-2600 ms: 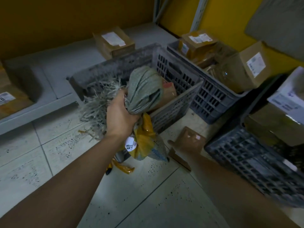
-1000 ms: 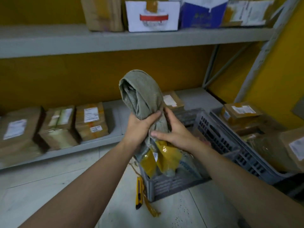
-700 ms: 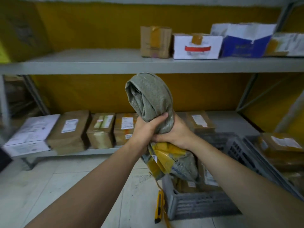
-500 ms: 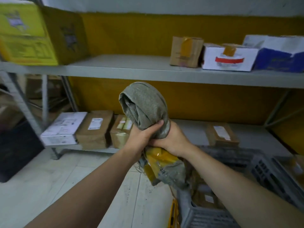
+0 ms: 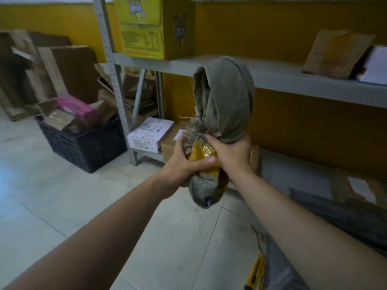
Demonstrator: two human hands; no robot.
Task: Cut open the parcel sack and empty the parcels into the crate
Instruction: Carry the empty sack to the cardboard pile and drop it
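Both hands hold the bunched-up grey woven sack (image 5: 225, 101) upright in front of the shelving. My left hand (image 5: 184, 162) grips its lower part, thumb across a patch of yellow tape (image 5: 201, 152). My right hand (image 5: 232, 151) grips the sack just above that, under the folded-over top. Frayed threads hang from the sack's left side. The grey crate (image 5: 282, 268) shows only as a dark edge at the bottom right, under my right forearm. A yellow utility knife (image 5: 254, 273) lies on the floor beside it.
A black crate (image 5: 83, 143) with boxes and a pink packet stands on the floor at left, flattened cardboard behind it. Grey metal shelving (image 5: 293, 78) carries a yellow carton (image 5: 144, 26) and a brown parcel (image 5: 333, 53). A white box (image 5: 149, 135) sits on the low shelf.
My view has swung left, away from the grey crate. My left hand has shifted lower on the sack, onto the yellow tape; both hands keep hold of it.
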